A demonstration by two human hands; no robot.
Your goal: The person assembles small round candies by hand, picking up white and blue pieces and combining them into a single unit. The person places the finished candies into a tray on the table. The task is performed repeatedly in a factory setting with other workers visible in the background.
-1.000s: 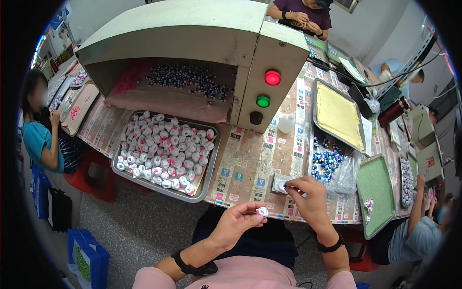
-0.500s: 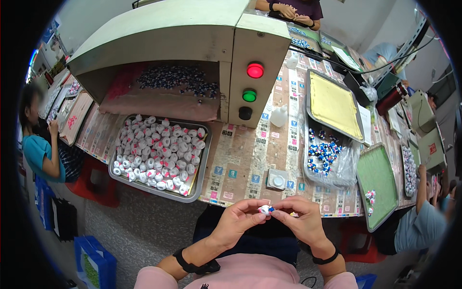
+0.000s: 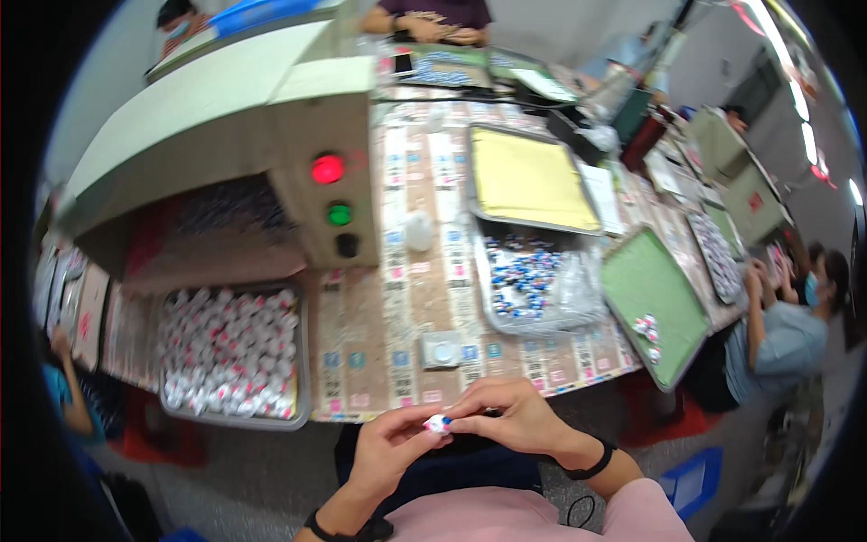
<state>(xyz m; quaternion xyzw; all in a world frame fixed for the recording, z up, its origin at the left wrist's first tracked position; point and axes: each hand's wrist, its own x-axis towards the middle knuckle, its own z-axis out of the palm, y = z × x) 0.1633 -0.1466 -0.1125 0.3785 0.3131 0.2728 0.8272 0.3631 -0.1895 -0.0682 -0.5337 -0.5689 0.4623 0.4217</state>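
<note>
White piece point(image 3: 435, 425) in front of the table point(image 3: 361, 312), left hand point(image 3: 384, 449) pinching it, right hand point(image 3: 513, 417) pinching what looks like a blue bit point(image 3: 447, 421) right beside it, full tray point(image 3: 304, 366) to the left.

Patterned table point(image 3: 361, 312), white bottle point(image 3: 418, 232), green tray point(image 3: 652, 275)

The wide fisheye view looks down from the wearer's head, facing forward across the table point(image 3: 388, 303); the hands point(image 3: 506, 418) sit close below, by the table's near edge, while its far edge lies well off.
</note>
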